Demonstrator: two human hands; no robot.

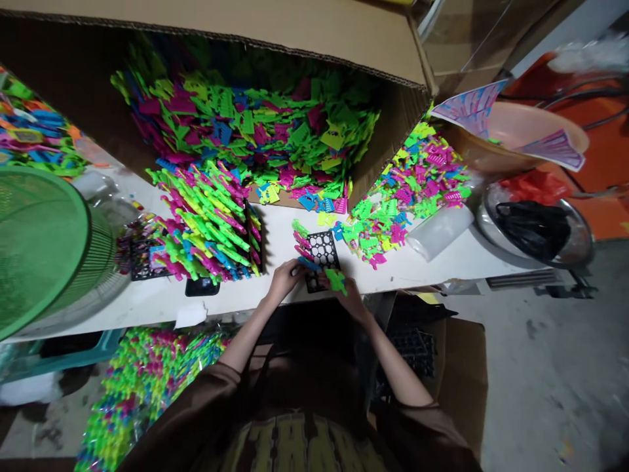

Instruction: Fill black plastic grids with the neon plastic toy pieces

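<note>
Nearest the camera is the dark brown shirt (299, 446) of the person at work, and just beyond it, at the near edge of the white table (393, 278), a black grid rack (323, 246) lies between the two hands. Most of its round holes show bare; a few pink pieces (301, 242) sit along its left side. These look top-heavy and slanted, so a brush from the left wrist or a tug on the rack could knock them over. With its near end so close to the edge, the rack might also slip toward the lap if pressed from the far side. Loose parts from the heap (393, 203) to the far right reach almost to the rack and could catch beneath it, while a careless elbow on the left might jostle the packed block of bright pieces (211, 223). As for grip, the left hand (285, 278) is mostly closed, its fingertips drawn together at the left end of a blue piece (309, 263) over the rack; whether they pinch it cannot be told. On the rack's right side, the right hand (350, 295) is loosely curled, fingers nearly together, and appears to hold a green piece (337, 280).
</note>
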